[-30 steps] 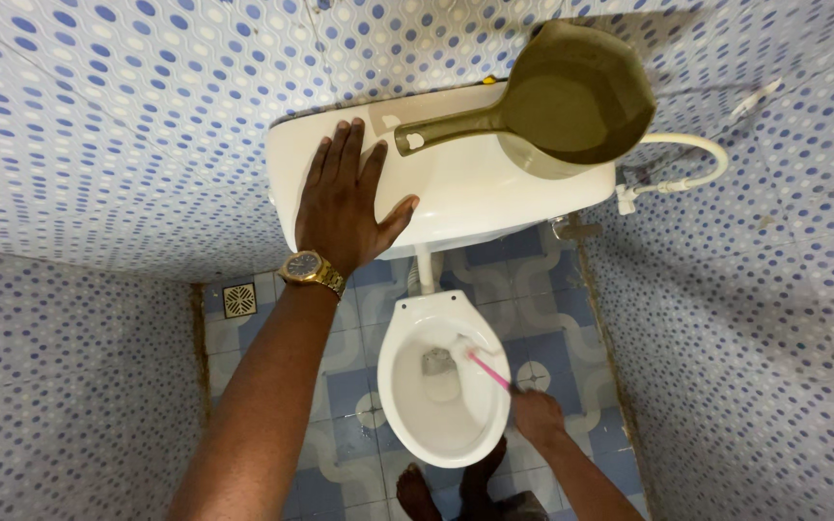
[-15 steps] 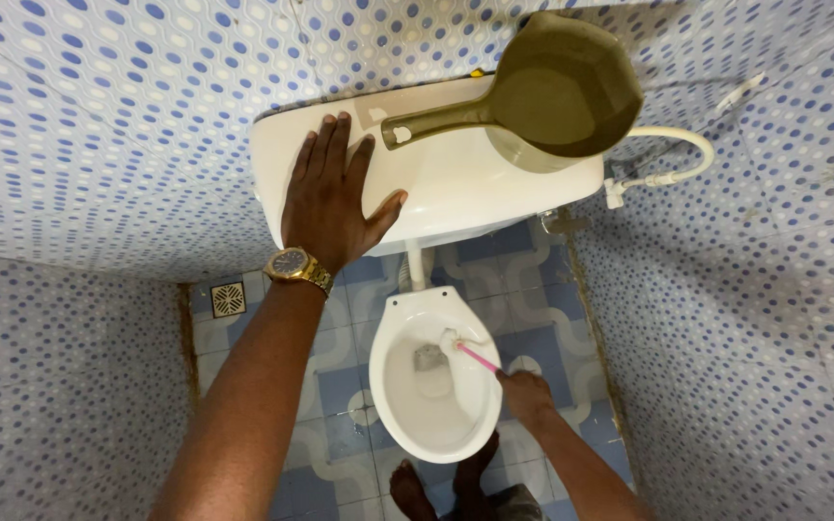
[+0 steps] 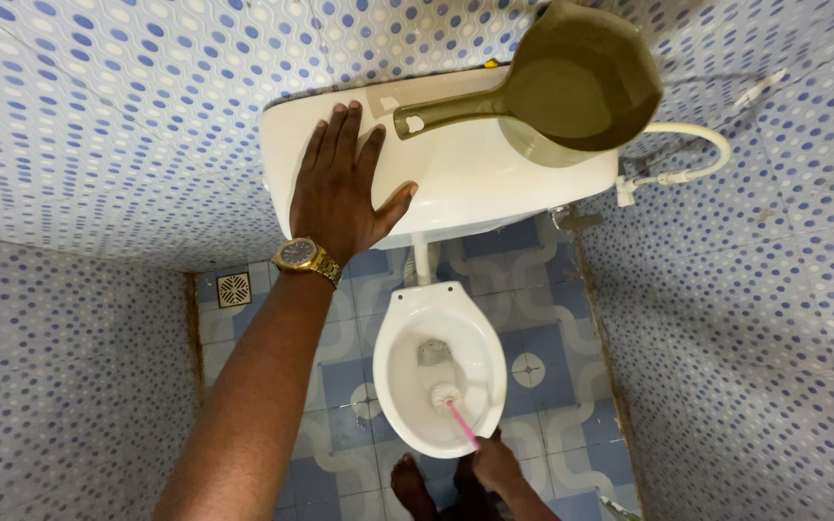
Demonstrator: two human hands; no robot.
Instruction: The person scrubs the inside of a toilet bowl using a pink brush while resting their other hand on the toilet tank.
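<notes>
While my left hand (image 3: 340,188) lies flat and open on the cistern lid (image 3: 475,178), my right hand (image 3: 496,463) grips the pink brush (image 3: 448,397) inside the toilet bowl (image 3: 400,410); I'd scrub the near wall with firm, short strokes.

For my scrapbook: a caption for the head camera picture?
Left hand flat on cistern, right hand scrubbing toilet bowl with pink brush.

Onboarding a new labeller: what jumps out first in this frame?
The left hand, with a gold watch on its wrist, lies flat on the white cistern at top centre. Beside it on the cistern lid stands an olive-green scoop, its handle pointing toward the hand. Below, the right hand holds a pink-handled brush with its head inside the white bowl, amid blue-dotted tiles.
</notes>
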